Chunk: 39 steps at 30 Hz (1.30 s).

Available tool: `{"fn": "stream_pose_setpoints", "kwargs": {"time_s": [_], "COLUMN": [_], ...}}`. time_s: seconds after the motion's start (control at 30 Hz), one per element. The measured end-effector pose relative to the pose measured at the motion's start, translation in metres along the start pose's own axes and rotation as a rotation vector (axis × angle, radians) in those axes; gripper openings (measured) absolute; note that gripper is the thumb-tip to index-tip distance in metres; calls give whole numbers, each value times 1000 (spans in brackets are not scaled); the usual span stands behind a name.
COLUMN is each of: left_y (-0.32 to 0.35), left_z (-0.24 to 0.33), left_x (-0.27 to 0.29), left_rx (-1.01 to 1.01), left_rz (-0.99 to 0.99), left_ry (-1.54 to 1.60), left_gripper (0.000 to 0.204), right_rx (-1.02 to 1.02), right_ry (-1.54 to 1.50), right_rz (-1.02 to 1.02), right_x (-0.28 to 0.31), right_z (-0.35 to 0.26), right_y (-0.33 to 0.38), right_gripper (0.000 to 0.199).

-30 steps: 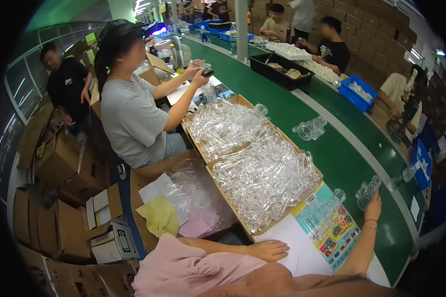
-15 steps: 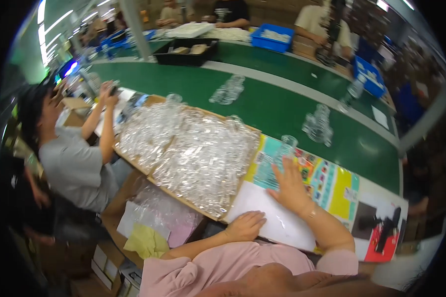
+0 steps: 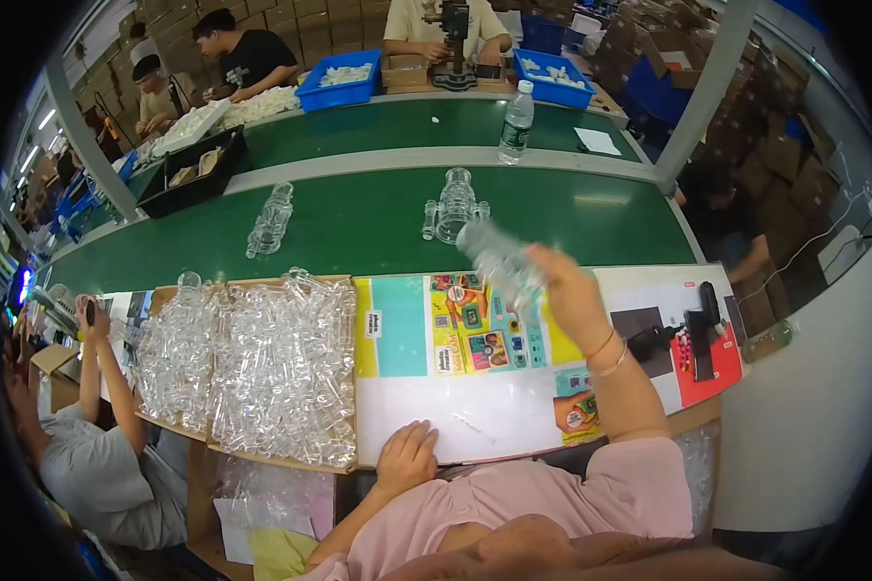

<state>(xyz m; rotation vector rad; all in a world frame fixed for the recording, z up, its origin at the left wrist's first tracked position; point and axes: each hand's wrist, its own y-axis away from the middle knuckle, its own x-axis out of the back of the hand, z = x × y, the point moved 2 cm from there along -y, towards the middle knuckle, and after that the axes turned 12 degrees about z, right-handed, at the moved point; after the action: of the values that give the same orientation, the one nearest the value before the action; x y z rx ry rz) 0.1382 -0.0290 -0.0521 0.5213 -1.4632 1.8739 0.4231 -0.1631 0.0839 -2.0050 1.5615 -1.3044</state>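
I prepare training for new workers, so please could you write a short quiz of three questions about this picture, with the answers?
1. Which hand holds a clear piece?
2. True or false: the left hand also holds a clear piece.
3. Choose: the long surface beyond the colourful printed sheet is
a) red
b) green
c) yellow

Key:
1. The right hand.
2. False; the left hand rests on the white surface.
3. b
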Motion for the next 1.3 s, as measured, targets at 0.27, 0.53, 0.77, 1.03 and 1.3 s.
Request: {"fn": "stream_pose_setpoints", "kwargs": {"time_s": [0.27,0.53,0.77,1.03,1.3], "left_y": [2,2,3,-12,-67], "left_z": [4,4,3,14,94], "left_x": [0,3,-6,-2,-41], "left_rx": [-11,1,-29,156,-258], "left_rz": [-19,-41,-66,-152,-294], "left_ry": [-44,-5,24,387,585], "left_gripper": [34,33,38,34,30], "right_rx": [-37,-56,56,452,-1137], "right_ry": [469,1076,680,226,1245], "right_rz": [418,-33,165,43,242], "right_x": [1,-1,11,147,365], "right_z": [201,248,138,-17,8], "right_y": [-47,-34,8,242,567], "right_gripper": [39,43,49,20,37]}}
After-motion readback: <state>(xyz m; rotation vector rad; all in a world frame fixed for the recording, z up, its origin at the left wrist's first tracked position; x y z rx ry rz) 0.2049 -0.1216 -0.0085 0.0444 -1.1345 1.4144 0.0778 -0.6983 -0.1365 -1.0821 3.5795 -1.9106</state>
